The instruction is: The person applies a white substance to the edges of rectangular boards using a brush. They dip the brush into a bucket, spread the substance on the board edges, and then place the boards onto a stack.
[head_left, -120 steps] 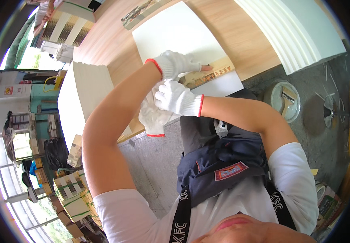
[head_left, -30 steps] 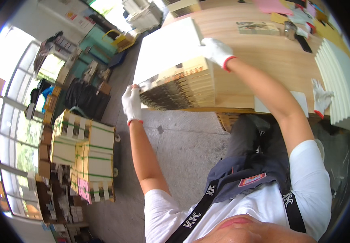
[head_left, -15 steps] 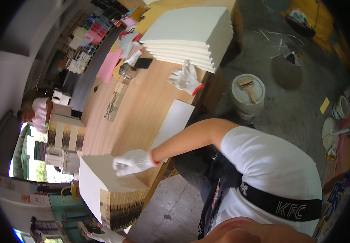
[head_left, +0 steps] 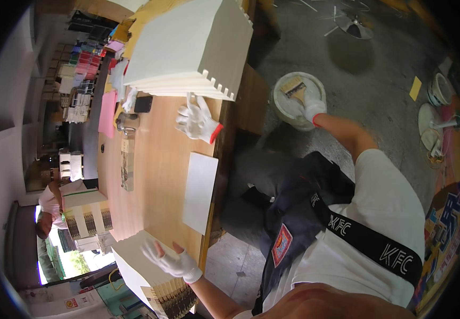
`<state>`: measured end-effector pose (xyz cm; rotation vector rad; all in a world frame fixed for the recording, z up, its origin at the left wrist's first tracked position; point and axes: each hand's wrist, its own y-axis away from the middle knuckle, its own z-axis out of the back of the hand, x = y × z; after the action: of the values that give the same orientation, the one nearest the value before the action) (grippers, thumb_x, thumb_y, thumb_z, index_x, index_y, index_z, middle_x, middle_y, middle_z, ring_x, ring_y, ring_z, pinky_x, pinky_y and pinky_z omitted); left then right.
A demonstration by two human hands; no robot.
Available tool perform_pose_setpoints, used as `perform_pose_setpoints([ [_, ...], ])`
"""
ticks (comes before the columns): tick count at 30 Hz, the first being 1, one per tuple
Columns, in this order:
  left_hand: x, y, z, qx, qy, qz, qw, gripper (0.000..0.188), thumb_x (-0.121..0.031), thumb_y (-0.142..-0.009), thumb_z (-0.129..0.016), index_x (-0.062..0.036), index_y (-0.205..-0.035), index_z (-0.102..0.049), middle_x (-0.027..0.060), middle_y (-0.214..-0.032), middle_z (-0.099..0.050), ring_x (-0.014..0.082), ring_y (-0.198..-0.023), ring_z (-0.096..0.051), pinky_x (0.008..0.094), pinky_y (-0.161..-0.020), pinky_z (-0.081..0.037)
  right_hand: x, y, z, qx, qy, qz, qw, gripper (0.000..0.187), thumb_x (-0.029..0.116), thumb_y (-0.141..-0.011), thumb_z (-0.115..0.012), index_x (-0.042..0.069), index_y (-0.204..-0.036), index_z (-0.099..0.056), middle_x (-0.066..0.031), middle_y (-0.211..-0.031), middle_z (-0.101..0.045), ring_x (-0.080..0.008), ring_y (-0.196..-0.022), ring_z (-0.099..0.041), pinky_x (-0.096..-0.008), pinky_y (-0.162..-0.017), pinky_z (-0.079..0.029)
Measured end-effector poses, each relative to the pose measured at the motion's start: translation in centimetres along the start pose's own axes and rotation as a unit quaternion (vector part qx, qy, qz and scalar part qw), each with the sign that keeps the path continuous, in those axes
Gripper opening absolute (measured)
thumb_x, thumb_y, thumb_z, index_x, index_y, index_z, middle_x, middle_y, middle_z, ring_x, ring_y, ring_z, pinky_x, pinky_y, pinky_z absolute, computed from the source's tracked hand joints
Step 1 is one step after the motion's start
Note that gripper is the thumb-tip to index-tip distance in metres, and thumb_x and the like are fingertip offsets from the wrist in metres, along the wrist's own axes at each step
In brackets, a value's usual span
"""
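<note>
My left hand (head_left: 170,260), in a white glove with bare finger ends, is open over the near stack of bound paper blocks (head_left: 134,258). Its fingers are spread; contact with the top sheet is unclear. Dark printed pictures show along the stack's side. My right hand (head_left: 314,109), in a white glove with a red cuff, reaches out to the right. It is closed on the handle of a flat wide brush (head_left: 295,89), which lies over the top of a round whitish bucket (head_left: 279,109). The hand partly covers the handle.
A wooden table (head_left: 158,175) carries a large white paper stack (head_left: 174,42), a loose white glove (head_left: 198,121), a white board (head_left: 200,191), a phone (head_left: 143,104) and a narrow printed strip (head_left: 127,165). Another person (head_left: 54,204) stands at far left.
My right hand has left the near stack and gone to the brush on the bucket, taking its handle. My left hand has risen from beside the stack to above it. The view has turned.
</note>
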<state>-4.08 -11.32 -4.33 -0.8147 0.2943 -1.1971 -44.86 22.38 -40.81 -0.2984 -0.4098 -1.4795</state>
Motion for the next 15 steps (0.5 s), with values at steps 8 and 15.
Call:
perform_pose_setpoints([
  [8,-6.1,-4.4,-3.6,0.108,0.058,-0.089,0.988,0.048,-0.002,-0.081,-0.066,-0.0045,-0.128,-0.058,0.0171,-0.14,-0.054,0.0478,-0.134,-0.043,0.0607,-0.11,-0.036,-1.8,-3.8,-6.6,0.136,-0.056,-0.095,0.985,0.063,0.032,-0.092,-0.056,0.015,-0.15,-0.037,-0.0247,-0.12,-0.064,-0.0445,-0.112,-0.06,-0.0471,-0.099,-0.045],
  [15,-8.4,-7.0,-7.4,0.14,0.109,-0.115,0.978,0.05,-0.004,-0.082,-0.068,-0.0031,-0.131,-0.058,0.0163,-0.14,-0.055,0.045,-0.135,-0.043,0.0538,-0.11,-0.039,-4.3,-5.4,-1.3,-0.037,-0.316,0.036,0.947,0.056,0.029,-0.096,-0.048,0.017,-0.15,-0.037,-0.0236,-0.129,-0.06,-0.0375,-0.12,-0.057,-0.0462,-0.101,-0.043],
])
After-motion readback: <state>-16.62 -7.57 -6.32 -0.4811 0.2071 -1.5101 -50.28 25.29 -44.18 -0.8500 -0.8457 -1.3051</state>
